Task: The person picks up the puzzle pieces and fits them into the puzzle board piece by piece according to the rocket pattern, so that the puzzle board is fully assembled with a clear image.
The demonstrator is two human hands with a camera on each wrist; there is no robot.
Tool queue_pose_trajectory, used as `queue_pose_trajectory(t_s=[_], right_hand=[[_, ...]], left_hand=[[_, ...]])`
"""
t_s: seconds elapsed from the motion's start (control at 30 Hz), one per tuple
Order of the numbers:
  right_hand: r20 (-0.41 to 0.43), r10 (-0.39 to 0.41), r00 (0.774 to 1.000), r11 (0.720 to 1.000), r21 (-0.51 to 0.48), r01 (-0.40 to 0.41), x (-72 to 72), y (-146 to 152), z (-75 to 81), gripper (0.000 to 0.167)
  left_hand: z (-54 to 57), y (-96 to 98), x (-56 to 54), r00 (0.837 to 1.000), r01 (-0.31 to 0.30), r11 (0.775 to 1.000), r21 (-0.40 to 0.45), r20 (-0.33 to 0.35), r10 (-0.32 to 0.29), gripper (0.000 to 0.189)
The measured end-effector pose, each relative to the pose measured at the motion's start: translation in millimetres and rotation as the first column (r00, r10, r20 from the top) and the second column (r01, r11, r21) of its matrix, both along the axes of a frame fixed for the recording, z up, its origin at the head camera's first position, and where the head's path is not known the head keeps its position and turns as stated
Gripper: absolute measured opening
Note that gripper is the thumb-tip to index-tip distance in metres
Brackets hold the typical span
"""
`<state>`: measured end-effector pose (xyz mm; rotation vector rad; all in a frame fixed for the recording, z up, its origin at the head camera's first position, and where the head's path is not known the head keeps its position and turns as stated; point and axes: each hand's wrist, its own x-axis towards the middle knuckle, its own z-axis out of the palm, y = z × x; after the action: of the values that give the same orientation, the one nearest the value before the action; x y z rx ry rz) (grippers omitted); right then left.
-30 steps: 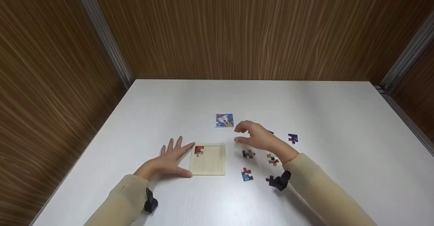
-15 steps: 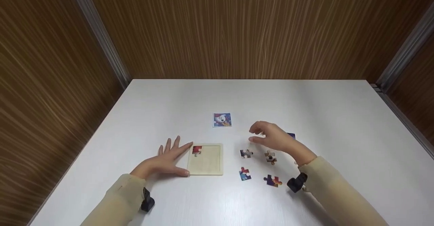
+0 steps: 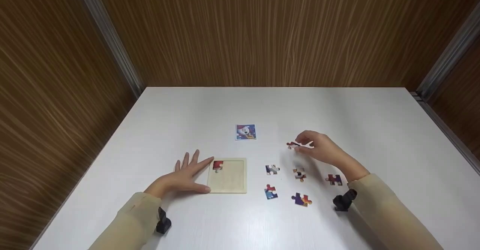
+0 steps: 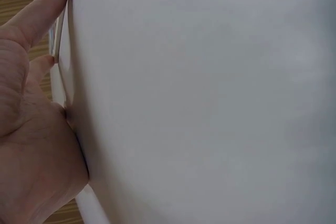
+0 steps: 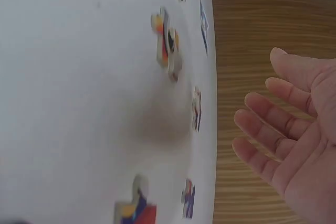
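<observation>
My left hand lies with fingers spread at the left side of a square wooden puzzle tray. Its index finger is at the tray's upper left corner and its thumb at the lower left. A red puzzle piece sits in the tray's upper left corner. My right hand hovers over the table, fingers loosely bent. In the head view, its fingertips overlap a red and white puzzle piece. The right wrist view shows the hand with nothing between its thumb and fingers.
Loose puzzle pieces lie right of the tray: a grey-white one, a dog-face one, a red one, a red-blue one and a purple-orange one. A picture card lies behind the tray. A wood-grain wall stands at the back.
My right hand has moved to the right, away from the tray, uncovering the red and white piece and the red piece. It now hides a purple piece seen earlier. My left hand stays at the tray.
</observation>
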<state>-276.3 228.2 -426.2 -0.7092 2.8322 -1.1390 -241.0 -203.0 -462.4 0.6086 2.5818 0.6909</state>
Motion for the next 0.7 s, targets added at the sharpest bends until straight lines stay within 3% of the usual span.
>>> queue_pose_trajectory(t_s=[0.33, 0.53, 0.7], right_hand=[[0.014, -0.068, 0.998, 0.997, 0.037, 0.067, -10.3, 22, -8.4, 0.027], [0.054, -0.087, 0.995, 0.992, 0.096, 0.082, -15.8, 20, -11.4, 0.032], [0.037, -0.083, 0.996, 0.986, 0.15, 0.077, -21.9, 15, -13.8, 0.033]], left_hand=[[-0.1, 0.9, 0.6, 1.0, -0.012, 1.0, -0.003, 0.001, 0.012, 0.097], [-2.9, 2.3, 0.6, 1.0, -0.021, 1.0, -0.009, -0.006, 0.021, 0.097], [-3.4, 2.3, 0.5, 1.0, -0.026, 1.0, -0.017, -0.011, 0.025, 0.098]])
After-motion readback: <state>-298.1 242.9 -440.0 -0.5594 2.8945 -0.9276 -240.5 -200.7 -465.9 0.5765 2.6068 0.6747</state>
